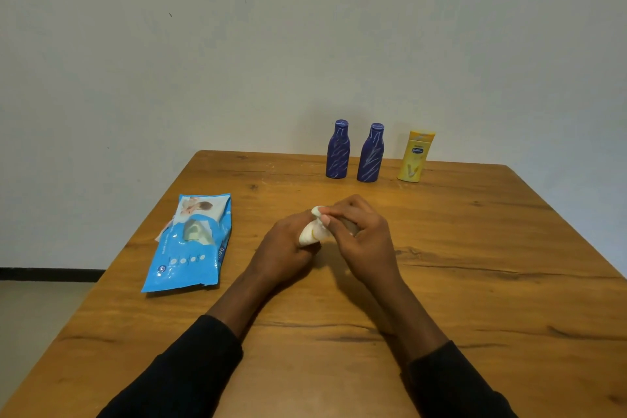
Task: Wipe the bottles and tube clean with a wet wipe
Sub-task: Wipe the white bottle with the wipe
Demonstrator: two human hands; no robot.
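The wipe (314,231) is being made ready. The left hand (288,249) has a closed grip round the bunched wipe. The right hand (364,241) pinches its top end, maybe to fold or twist it; I cannot tell which. A blue bottle (338,151), its twin (371,154) and the yellow tube (416,156) stand far back on the tabletop (475,248), untouched. The blue ones have white streaks. Next, one hand must let go and reach for a bottle.

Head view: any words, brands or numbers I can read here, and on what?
"ree": sideways along the right edge of the wipes pack; its other print is too small.
Yellow bottle: blue logo, too blurred to read.
Left blue bottle and right blue bottle: white streaks, no readable text.
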